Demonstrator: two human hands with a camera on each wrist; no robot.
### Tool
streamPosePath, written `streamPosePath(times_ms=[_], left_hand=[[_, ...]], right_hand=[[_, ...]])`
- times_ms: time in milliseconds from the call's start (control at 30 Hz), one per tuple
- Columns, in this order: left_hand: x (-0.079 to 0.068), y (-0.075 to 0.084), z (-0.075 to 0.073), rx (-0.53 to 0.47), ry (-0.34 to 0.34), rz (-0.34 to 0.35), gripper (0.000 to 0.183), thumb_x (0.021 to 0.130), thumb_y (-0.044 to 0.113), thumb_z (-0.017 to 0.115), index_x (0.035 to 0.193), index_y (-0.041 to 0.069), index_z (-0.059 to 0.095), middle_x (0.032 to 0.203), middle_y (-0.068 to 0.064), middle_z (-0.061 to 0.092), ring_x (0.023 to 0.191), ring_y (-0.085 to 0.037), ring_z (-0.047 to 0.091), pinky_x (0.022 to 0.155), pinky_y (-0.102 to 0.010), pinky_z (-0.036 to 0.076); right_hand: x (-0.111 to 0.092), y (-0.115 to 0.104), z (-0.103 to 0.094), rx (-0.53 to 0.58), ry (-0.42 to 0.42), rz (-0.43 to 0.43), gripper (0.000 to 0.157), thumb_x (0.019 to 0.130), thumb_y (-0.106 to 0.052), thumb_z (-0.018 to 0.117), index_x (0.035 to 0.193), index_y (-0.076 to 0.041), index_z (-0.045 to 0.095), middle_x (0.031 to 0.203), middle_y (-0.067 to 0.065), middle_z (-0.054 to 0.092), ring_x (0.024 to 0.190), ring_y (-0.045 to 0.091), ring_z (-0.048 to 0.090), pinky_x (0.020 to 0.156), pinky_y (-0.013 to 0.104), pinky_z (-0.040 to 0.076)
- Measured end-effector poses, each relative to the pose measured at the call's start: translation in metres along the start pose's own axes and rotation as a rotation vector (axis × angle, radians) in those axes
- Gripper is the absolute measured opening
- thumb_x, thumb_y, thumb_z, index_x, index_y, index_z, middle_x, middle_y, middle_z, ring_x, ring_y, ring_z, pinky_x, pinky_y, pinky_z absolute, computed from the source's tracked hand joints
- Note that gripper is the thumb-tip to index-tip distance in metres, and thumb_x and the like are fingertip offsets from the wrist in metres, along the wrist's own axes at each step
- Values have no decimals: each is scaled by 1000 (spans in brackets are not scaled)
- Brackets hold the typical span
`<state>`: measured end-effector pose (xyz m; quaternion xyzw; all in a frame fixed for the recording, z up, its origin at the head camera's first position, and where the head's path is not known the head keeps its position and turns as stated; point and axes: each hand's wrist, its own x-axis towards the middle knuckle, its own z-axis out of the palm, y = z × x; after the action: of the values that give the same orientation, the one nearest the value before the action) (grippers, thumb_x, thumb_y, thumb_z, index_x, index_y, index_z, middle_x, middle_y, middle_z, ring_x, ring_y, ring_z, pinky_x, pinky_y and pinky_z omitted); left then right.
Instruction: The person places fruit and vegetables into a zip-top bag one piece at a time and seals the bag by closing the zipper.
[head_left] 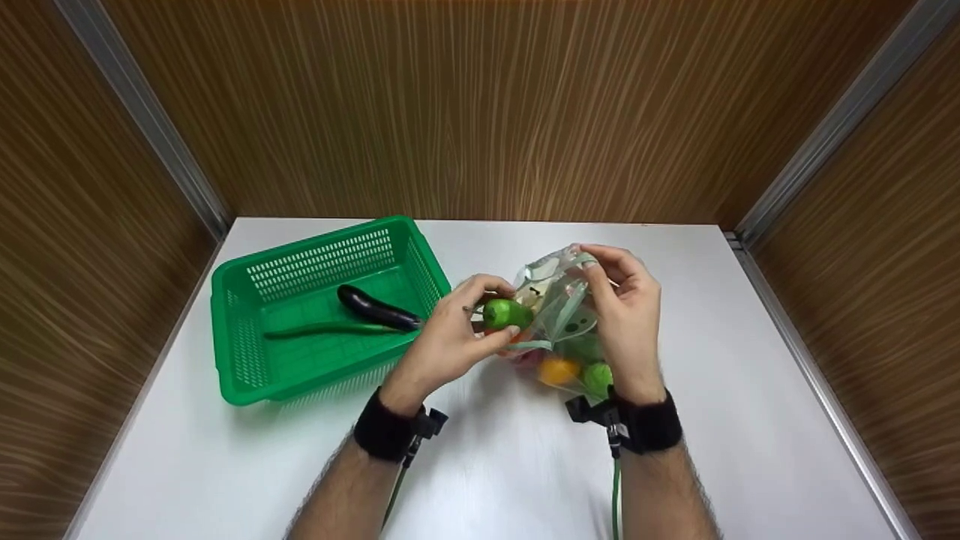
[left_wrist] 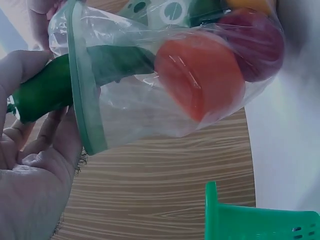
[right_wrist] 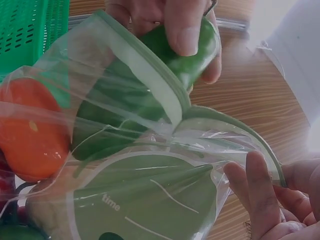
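Observation:
In the head view my left hand (head_left: 450, 330) holds a green pepper (head_left: 506, 313) by its stem end, fingers on one side and thumb on the other. The pepper's far end lies inside a clear zip bag (right_wrist: 145, 195) with a green-edged mouth and a green print. My right hand (head_left: 630, 315) pinches the rim of that mouth between thumb and fingers, keeping it spread. Through the plastic, the left wrist view shows an orange-red vegetable (left_wrist: 200, 75) and a dark red round one (left_wrist: 252, 45). An orange-yellow piece (head_left: 559, 370) and a light green round one (head_left: 598, 380) sit lower in the bag.
Left of the bag stands a green plastic basket (head_left: 330, 251) with slotted walls. An eggplant (head_left: 379, 307) and a long thin green vegetable (head_left: 330, 330) lie in it. Wood-grain panels (head_left: 480, 112) enclose the white table (head_left: 750, 420) at the back and sides.

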<state>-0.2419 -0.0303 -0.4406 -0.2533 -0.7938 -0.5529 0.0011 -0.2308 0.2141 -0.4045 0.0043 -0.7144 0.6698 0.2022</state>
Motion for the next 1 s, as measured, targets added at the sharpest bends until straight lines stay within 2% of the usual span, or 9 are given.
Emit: streamPosePath(times_ms=[167, 300, 367, 467, 533, 700, 800, 900, 1000], left_hand=[[0, -1, -9, -3, 101, -47, 43, 97, 17, 99, 133, 15, 76, 136, -9, 78, 126, -27, 75, 103, -48, 69], [1, -2, -11, -80, 140, -66, 43, 101, 21, 95, 136, 11, 73, 137, -12, 78, 125, -31, 78, 108, -52, 68], [1, -2, -10, -116, 115, -60, 40, 106, 23, 90, 139, 9, 71, 141, -14, 76, 131, -33, 78, 118, -53, 65], [2, -2, -7, -132, 70, -52, 37, 112, 27, 83, 142, 8, 73, 146, -15, 74, 139, -33, 77, 123, -52, 63], [2, -2, -6, -119, 57, -46, 35, 113, 30, 81, 141, 9, 77, 145, -14, 74, 140, -31, 75, 117, -50, 67], [0, -4, -8, -72, 93, -62, 26, 112, 30, 84, 133, 14, 84, 136, -8, 79, 127, -26, 76, 92, -39, 72], [0, -5, -10, -55, 80, -69, 22, 111, 26, 84, 130, 15, 85, 135, -8, 83, 128, -26, 80, 97, -42, 72], [0, -5, -9, -14, 22, -55, 21, 110, 20, 83, 130, 12, 84, 136, -9, 84, 131, -27, 82, 107, -48, 71], [0, -6, -4, 65, -29, -20, 23, 108, 17, 84, 130, 11, 84, 136, -10, 85, 132, -27, 82, 111, -47, 71]], right_hand=[[1, 0, 0, -15, 2, 2, 23, 119, -8, 67, 137, -6, 82, 129, 6, 87, 107, 16, 83, 84, 25, 72], [0, 0, -1, -37, 2, -2, 23, 119, -9, 68, 137, -7, 82, 126, 3, 87, 105, 15, 83, 81, 23, 71], [0, 0, -1, -40, 1, -4, 23, 119, -9, 68, 137, -7, 82, 124, 2, 87, 104, 15, 83, 81, 23, 70], [0, 0, -1, -38, 1, -2, 23, 119, -9, 68, 137, -7, 82, 123, 1, 87, 103, 14, 83, 80, 22, 70], [0, 0, -1, -37, 2, 1, 23, 119, -9, 67, 137, -6, 82, 123, 1, 87, 103, 13, 83, 80, 22, 70], [0, 0, 0, -39, 1, 4, 23, 119, -9, 67, 137, -7, 82, 120, 0, 87, 102, 13, 83, 79, 22, 70], [1, 0, 0, -38, -4, 3, 23, 119, -9, 67, 137, -7, 82, 122, 1, 87, 103, 14, 83, 79, 22, 69], [1, 0, 1, -38, -10, 4, 23, 119, -8, 67, 137, -7, 82, 125, 4, 87, 103, 15, 83, 80, 22, 70], [0, 1, 1, -40, -18, 11, 24, 119, -8, 67, 137, -7, 82, 127, 6, 87, 104, 16, 83, 82, 24, 71]])
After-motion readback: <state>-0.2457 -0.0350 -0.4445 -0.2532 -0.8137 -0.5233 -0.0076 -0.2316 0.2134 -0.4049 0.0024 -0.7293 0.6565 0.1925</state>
